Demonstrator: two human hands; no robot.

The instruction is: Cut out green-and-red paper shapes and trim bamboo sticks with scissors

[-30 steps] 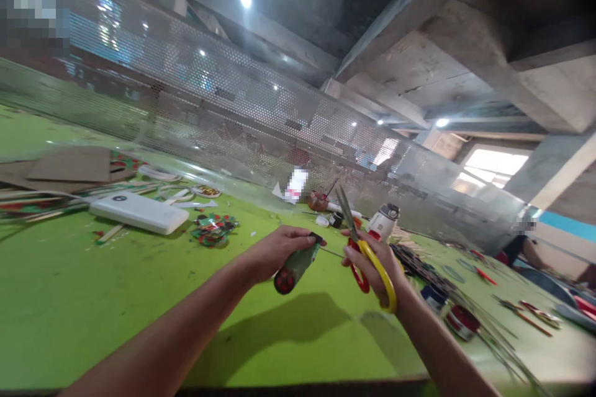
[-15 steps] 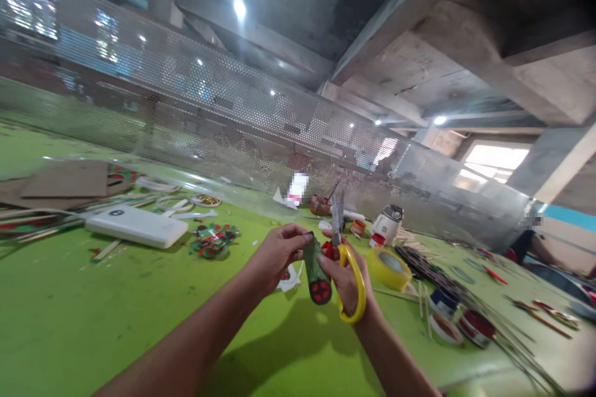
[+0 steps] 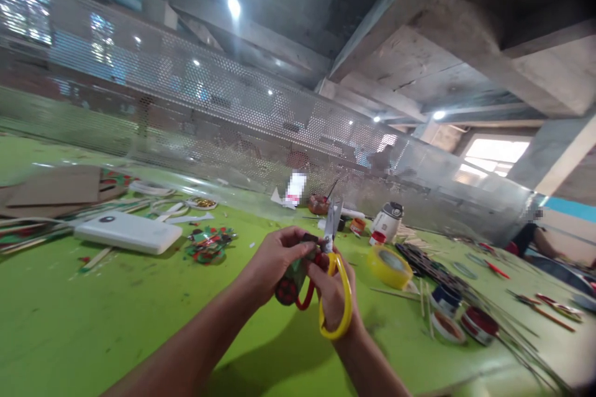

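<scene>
My left hand (image 3: 271,262) is closed around a short green roll (image 3: 287,288) whose near end shows a red-and-black pattern. The roll tilts toward me, and the left fingers cover much of it. In my right hand (image 3: 331,290) is a pair of scissors (image 3: 344,310) with yellow and red handles. Their blades point up and away, slightly apart, to the right of the roll. The fingertips of both hands meet near the roll's far end, so what lies between them is partly hidden.
On the green table (image 3: 153,316), a white power bank (image 3: 128,232) and a pile of colourful scraps (image 3: 212,243) lie left. To the right are a yellow tape roll (image 3: 388,267), paint pots (image 3: 478,324) and thin sticks. A perforated screen (image 3: 223,118) stands behind; a person (image 3: 535,239) sits far right.
The green roll has shifted left and turned in my left hand, so its patterned end now faces lower left. The scissors have moved slightly left and down, and their red handle loop now shows.
</scene>
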